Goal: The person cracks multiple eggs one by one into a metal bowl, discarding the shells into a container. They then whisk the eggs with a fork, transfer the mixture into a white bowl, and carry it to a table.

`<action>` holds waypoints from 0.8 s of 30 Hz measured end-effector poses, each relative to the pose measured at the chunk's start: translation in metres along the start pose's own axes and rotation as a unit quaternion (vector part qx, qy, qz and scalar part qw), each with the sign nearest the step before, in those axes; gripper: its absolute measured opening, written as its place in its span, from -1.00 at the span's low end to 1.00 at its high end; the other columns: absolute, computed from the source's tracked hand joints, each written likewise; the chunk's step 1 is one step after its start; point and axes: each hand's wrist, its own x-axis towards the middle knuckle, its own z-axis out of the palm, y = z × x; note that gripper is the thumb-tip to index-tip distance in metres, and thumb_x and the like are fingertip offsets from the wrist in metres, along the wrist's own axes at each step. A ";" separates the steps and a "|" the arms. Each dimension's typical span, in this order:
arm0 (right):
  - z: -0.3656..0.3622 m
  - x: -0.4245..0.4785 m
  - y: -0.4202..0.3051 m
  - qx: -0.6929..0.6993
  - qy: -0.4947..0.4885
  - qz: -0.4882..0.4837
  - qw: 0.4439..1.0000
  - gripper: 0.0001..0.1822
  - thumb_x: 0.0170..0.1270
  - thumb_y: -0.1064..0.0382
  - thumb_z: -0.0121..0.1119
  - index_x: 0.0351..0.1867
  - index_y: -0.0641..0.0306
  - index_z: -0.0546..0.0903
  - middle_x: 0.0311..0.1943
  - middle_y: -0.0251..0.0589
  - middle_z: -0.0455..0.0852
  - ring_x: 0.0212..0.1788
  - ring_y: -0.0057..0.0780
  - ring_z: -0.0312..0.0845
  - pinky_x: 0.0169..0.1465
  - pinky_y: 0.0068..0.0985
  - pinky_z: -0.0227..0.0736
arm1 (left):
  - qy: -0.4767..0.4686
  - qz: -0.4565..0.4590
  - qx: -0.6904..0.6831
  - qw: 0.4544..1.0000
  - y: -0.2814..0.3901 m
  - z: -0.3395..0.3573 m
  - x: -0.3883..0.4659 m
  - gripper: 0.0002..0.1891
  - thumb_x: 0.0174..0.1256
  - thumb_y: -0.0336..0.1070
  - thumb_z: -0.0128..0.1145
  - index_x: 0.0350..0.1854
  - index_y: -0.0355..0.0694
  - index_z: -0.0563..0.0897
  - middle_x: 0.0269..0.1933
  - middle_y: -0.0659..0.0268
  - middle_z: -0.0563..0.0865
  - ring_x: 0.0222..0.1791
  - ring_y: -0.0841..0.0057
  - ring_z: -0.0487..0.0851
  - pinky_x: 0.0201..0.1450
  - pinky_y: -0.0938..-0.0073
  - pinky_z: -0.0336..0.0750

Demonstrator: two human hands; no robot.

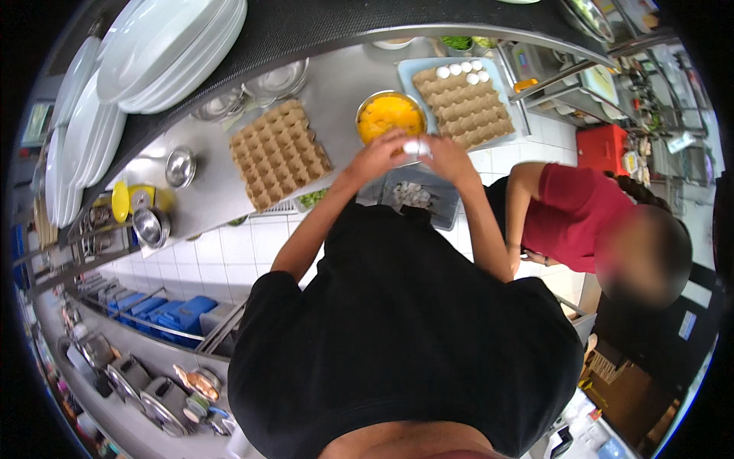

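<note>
My left hand (378,154) and my right hand (447,156) meet at the near rim of a round metal bowl (423,110). White eggshell (411,147) is held at the fingertips of both; blur hides whether it is one egg or two halves. Yellow egg yolks (390,113) fill much of the bowl. Just below the counter edge, between my forearms, a grey plastic bin (442,213) contains broken eggshells (412,194). To the right, a cardboard egg tray (465,109) carries several white eggs (456,69) at its far end.
An egg tray with bare cups (279,154) lies left on the steel counter (338,86). Stacked white plates (172,57) stand on the overhead shelf (321,23). Metal bowls (180,167) sit at the left. A person in a red shirt (565,215) stands close to my right.
</note>
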 end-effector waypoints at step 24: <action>0.045 0.218 0.180 0.028 0.271 0.280 0.921 -0.59 0.30 0.01 0.24 0.08 0.12 0.51 -0.01 -0.06 0.58 0.02 -0.06 0.66 0.03 -0.21 0.63 | -0.025 -0.350 -0.064 0.934 0.018 -0.107 -0.103 -0.59 0.51 -0.15 0.15 0.31 -0.17 0.58 0.11 0.07 0.73 0.00 0.35 0.72 0.03 0.37 0.59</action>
